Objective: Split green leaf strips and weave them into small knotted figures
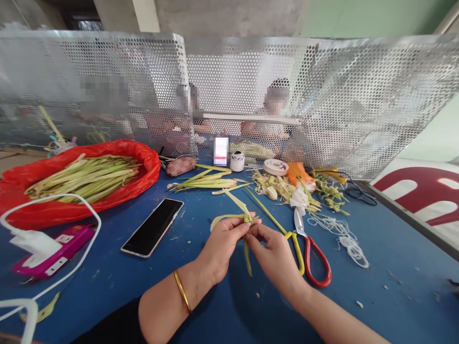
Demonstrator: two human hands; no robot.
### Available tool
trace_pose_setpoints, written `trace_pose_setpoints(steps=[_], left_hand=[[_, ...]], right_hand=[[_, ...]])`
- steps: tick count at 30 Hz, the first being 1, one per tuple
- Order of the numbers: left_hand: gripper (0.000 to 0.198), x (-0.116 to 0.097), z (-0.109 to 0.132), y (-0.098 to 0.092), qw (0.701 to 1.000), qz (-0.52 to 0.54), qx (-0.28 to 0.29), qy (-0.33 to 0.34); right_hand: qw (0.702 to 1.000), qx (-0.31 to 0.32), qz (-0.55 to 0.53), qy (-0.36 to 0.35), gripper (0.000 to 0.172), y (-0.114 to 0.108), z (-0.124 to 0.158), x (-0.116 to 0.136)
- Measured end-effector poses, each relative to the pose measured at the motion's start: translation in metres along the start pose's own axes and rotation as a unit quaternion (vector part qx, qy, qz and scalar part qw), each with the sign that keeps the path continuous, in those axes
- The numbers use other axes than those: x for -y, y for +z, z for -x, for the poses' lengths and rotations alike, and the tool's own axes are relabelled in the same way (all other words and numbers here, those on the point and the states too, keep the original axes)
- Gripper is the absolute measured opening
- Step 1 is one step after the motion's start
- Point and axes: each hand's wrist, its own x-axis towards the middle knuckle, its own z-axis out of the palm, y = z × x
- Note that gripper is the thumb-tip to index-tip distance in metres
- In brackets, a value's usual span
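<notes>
Both hands meet over the blue table, pinching strips of pale green plant leaf (239, 200) that are folded into a small knot at the fingertips. My left hand (222, 243), with a gold bangle at the wrist, grips the knot from the left. From the other side my right hand (272, 251) presses thumb and fingers on the same strips. Loose strip ends stick out upward, to the left and below. Scissors (311, 255) with one red and one yellow handle lie just right of my right hand. A green stalk (265, 209) lies behind it.
A red plastic bag (143, 174) of leaf strips stands left, near a phone (152, 228) and a purple power strip (59, 251). Leaves (208, 181), scraps (276, 186), a tape roll (275, 166) and white string (353, 248) lie beyond. Behind a perforated metal screen (229, 71) sit other people.
</notes>
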Motion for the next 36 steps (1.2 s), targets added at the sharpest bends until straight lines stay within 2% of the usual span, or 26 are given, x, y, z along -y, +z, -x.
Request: trace_pose_setpoints(steps=[8, 14, 16, 18, 20, 25, 27, 29, 32, 36], left_hand=[[0.019, 0.003, -0.002, -0.005, 0.999, -0.031, -0.002, 0.024], [0.022, -0.002, -0.002, -0.003, 1.0, -0.008, -0.009, 0.006], [0.024, -0.006, -0.001, -0.003, 1.0, 0.0, -0.01, 0.001], [0.025, -0.009, -0.001, -0.003, 1.0, -0.009, -0.019, 0.008], [0.025, -0.011, -0.001, -0.004, 0.999, -0.026, -0.025, 0.018], [0.027, -0.012, -0.001, -0.005, 0.999, -0.04, -0.013, 0.013], [0.028, -0.011, -0.001, -0.004, 0.998, -0.052, -0.025, 0.005], [0.03, -0.011, -0.001, -0.004, 0.997, -0.052, -0.051, 0.009], [0.026, -0.01, -0.001, -0.002, 0.994, -0.051, -0.096, 0.031], [0.018, -0.011, -0.001, 0.0, 0.994, -0.05, -0.094, 0.039]], right_hand=[[0.999, 0.042, -0.024, -0.003, 0.016, -0.003, 0.002, 0.006], [0.997, 0.053, 0.022, -0.057, 0.015, -0.007, -0.002, 0.007], [0.996, 0.026, 0.044, -0.068, 0.022, -0.011, -0.004, 0.007], [0.996, -0.033, 0.053, -0.061, 0.027, -0.014, -0.007, 0.005], [0.997, -0.063, 0.031, -0.04, 0.025, -0.015, -0.009, 0.003], [0.993, 0.06, -0.091, 0.04, 0.028, -0.008, -0.012, -0.002], [0.992, 0.074, -0.092, 0.046, 0.032, -0.007, -0.012, -0.004], [0.995, 0.073, -0.057, 0.02, 0.032, -0.01, -0.012, -0.003], [0.995, 0.073, 0.038, -0.055, 0.029, -0.02, -0.013, 0.001], [0.976, 0.074, 0.161, -0.125, 0.032, -0.033, -0.014, 0.01]])
